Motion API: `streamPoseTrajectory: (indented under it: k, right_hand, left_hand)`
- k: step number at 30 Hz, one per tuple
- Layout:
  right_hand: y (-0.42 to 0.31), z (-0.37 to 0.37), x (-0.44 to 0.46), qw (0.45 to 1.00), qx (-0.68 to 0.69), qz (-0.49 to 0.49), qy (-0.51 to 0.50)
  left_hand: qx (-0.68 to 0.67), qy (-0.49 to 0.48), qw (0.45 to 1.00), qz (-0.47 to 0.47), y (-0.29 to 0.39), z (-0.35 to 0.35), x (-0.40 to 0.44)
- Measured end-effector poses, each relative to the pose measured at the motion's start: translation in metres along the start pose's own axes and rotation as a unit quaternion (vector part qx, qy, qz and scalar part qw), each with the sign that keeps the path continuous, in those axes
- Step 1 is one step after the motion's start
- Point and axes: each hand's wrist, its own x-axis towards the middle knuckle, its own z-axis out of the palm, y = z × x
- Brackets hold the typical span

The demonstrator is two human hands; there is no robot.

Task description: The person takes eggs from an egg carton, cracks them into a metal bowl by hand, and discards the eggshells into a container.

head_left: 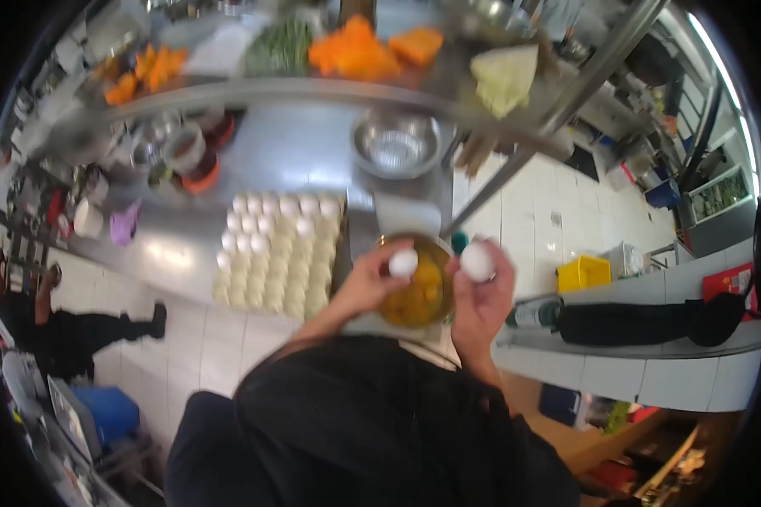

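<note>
My left hand point(369, 283) grips a white egg point(403, 263) between thumb and fingers, above the left side of a round metal bowl point(387, 318). In my right hand point(480, 308), raised at the bowl's right rim, is another white egg point(478, 261). Yellow-orange raw egg point(427, 291) with visible yolks lies in the bowl below both hands. To the left, a cardboard egg tray point(283, 275) stands on the steel table; several white eggs fill its far rows and many of its near cups hold none. Whether either held egg is cracked I cannot tell.
A shallow metal bowl point(396, 145) sits farther back on the table. Overhead, a shelf point(271, 91) carries orange chunks point(353, 52), greens point(281, 49) and a pale cabbage piece point(505, 80). A metal post point(490, 193) rises at the right. Another person point(55, 325) is at the far left.
</note>
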Motion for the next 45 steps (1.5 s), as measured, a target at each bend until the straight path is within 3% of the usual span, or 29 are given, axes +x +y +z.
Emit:
streamPoseTrajectory:
  k: [1, 2, 4, 6, 8, 10, 11, 12, 14, 15, 16, 18, 19, 20, 22, 24, 28, 30, 35, 36, 37, 38, 40, 41, 43, 45]
  right_hand:
    - [-0.009, 0.001, -0.001, 0.997, 0.0, -0.077, -0.01]
    - [0.005, -0.003, -0.006, 0.998, -0.01, -0.055, -0.018]
    - [0.04, -0.011, -0.01, 0.935, -0.259, -0.226, -0.085]
    - [0.042, 0.0, -0.013, 0.918, -0.303, -0.01, -0.257]
    - [0.065, -0.002, -0.018, 0.928, -0.286, -0.018, -0.238]
    - [0.072, -0.002, -0.019, 0.983, -0.068, 0.091, -0.143]
    - [0.068, -0.005, -0.013, 0.982, -0.028, 0.152, -0.111]
    - [0.07, -0.011, -0.009, 0.983, -0.03, 0.15, -0.099]
    - [0.079, -0.022, -0.001, 0.919, 0.185, 0.349, 0.007]
    - [0.082, -0.023, 0.0, 0.922, 0.133, 0.363, -0.007]
    - [0.083, -0.024, -0.002, 0.923, 0.137, 0.359, 0.006]
    - [0.074, -0.019, -0.002, 0.93, -0.056, 0.338, -0.129]
    - [0.08, -0.017, -0.006, 0.947, -0.096, 0.283, -0.12]
    - [0.085, -0.016, -0.01, 0.947, -0.097, 0.287, -0.102]
    - [0.091, -0.018, -0.013, 0.975, -0.133, 0.166, -0.071]
    - [0.082, -0.018, -0.013, 0.974, -0.168, 0.144, -0.049]
    - [0.073, -0.024, -0.01, 0.965, -0.249, 0.066, -0.05]
    - [0.071, -0.024, -0.012, 0.965, -0.247, 0.078, -0.041]
    - [0.077, -0.021, -0.024, 0.969, -0.223, 0.102, -0.021]
    - [0.067, -0.023, -0.021, 0.969, -0.057, 0.239, -0.016]
    - [0.06, -0.027, -0.019, 0.923, 0.105, 0.37, -0.012]
    - [0.061, -0.034, -0.02, 0.924, 0.108, 0.366, -0.026]
    - [0.067, -0.053, -0.02, 0.865, 0.283, 0.409, -0.06]
    - [0.07, -0.059, -0.02, 0.875, 0.281, 0.389, -0.06]
    - [0.074, -0.071, -0.015, 0.831, 0.405, 0.381, 0.01]
    - [0.065, -0.085, -0.002, 0.835, 0.418, 0.356, 0.041]
  left_hand:
    - [0.026, 0.004, 1.0, -0.015, 0.005, 0.001, -0.001]
    - [0.054, 0.004, 0.998, -0.025, 0.007, 0.003, -0.004]
    - [0.027, 0.01, 0.999, -0.025, -0.002, 0.011, -0.01]
    - [0.018, 0.015, 1.0, 0.0, 0.0, 0.009, -0.005]
    - [0.032, -0.004, 0.999, -0.034, -0.005, 0.005, -0.006]
    - [0.03, -0.009, 0.999, -0.035, -0.01, 0.0, -0.006]
    - [0.012, -0.003, 0.999, -0.047, -0.007, -0.001, -0.007]
    - [-0.006, 0.0, 0.998, -0.057, -0.005, -0.002, -0.004]
    - [-0.018, -0.003, 0.998, -0.064, -0.001, -0.006, 0.002]
    - [-0.033, 0.008, 0.997, -0.072, 0.001, -0.009, 0.004]
    - [-0.027, -0.004, 0.997, -0.076, 0.001, -0.011, 0.007]
    - [0.014, -0.026, 0.999, -0.021, -0.003, -0.011, 0.011]
    - [0.016, -0.041, 0.999, -0.03, -0.005, -0.009, 0.01]
    - [0.055, -0.056, 0.997, 0.009, -0.006, -0.005, 0.011]
    - [0.092, -0.084, 0.991, 0.048, -0.008, -0.001, 0.016]
    - [0.198, -0.131, 0.96, 0.151, -0.008, -0.006, 0.021]
    - [0.219, -0.189, 0.947, 0.142, 0.008, -0.011, 0.027]
    - [0.248, -0.224, 0.933, 0.137, 0.015, -0.011, 0.029]
    - [0.295, -0.206, 0.921, 0.147, 0.039, 0.006, 0.03]
    - [0.308, -0.201, 0.92, 0.139, 0.044, 0.009, 0.032]
    - [0.325, -0.188, 0.911, 0.169, 0.042, 0.01, 0.037]
    - [0.331, -0.175, 0.911, 0.174, 0.047, 0.013, 0.039]
    - [0.363, -0.194, 0.896, 0.167, 0.06, 0.029, 0.05]
    - [0.383, -0.189, 0.888, 0.172, 0.06, 0.041, 0.055]
    - [0.402, -0.184, 0.878, 0.185, 0.065, 0.068, 0.064]
    - [0.399, -0.199, 0.874, 0.191, 0.077, 0.091, 0.069]
